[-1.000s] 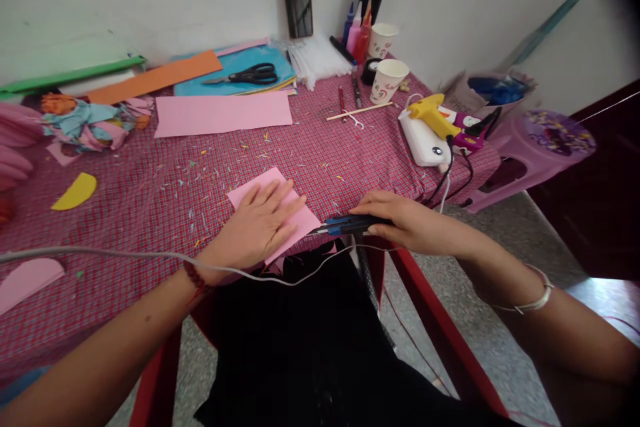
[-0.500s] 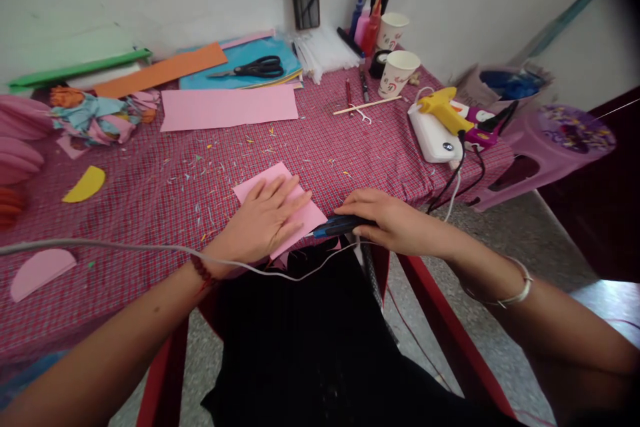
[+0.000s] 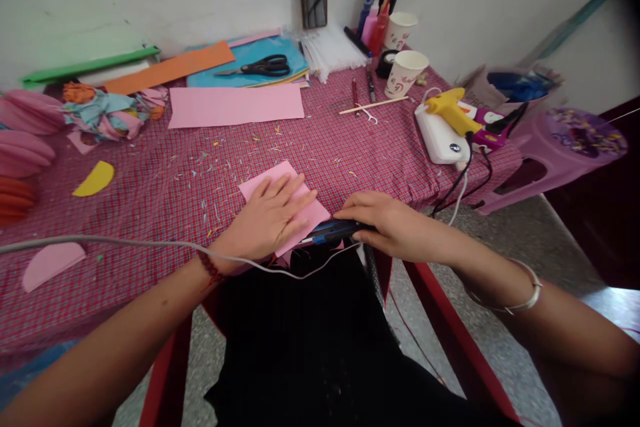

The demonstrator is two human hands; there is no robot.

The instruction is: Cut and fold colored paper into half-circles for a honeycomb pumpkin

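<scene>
A folded piece of pink paper (image 3: 260,180) lies at the table's front edge. My left hand (image 3: 270,213) rests flat on it, fingers spread, pressing it against the cloth. In my right hand (image 3: 377,221) is a blue-and-black box cutter (image 3: 333,232), gripped between thumb and fingers. Its pale metal end lies along the paper's near right edge, partly under it, so the blade's exact contact is hidden. A thin cable (image 3: 240,261) crosses above my left wrist and below the box cutter.
Behind the paper lie a pink strip (image 3: 237,105), black scissors (image 3: 265,67) and an orange strip (image 3: 170,68). At the right are a paper cup (image 3: 404,75) and a yellow glue gun (image 3: 453,111) on a white box. A yellow half-circle (image 3: 94,179) lies left; paper scraps are scattered about.
My right hand has moved the box cutter leftward along the paper's near edge. My left hand stays flat on the paper. The whole view has shifted slightly.
</scene>
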